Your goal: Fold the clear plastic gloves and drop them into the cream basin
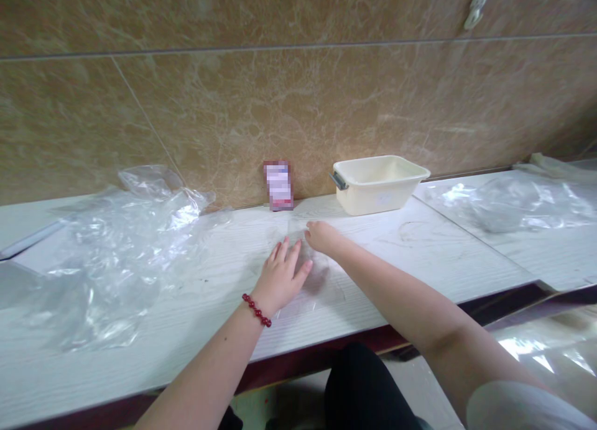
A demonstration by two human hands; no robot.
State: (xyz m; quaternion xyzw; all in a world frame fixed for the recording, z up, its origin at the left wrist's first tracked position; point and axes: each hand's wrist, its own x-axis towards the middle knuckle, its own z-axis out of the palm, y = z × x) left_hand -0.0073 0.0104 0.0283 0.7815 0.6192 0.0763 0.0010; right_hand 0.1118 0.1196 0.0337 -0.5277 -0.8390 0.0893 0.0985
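Note:
A thin clear plastic bag (332,288) lies flat on the white table in front of me, its outline hard to make out against the wood grain. My left hand (281,276), with a red bead bracelet at the wrist, rests on the bag's left part, fingers spread. Just beyond it, my right hand (323,237) has its fingers curled together at the bag's far edge. The fingertips partly hide what is pinched there.
Crumpled clear plastic bags (116,250) cover the table's left side; more plastic (522,200) lies far right. A cream plastic tub (373,197) with a grey handle stands near the wall. A blurred card (278,186) leans against the wall. The white table (448,256) has a dark front edge.

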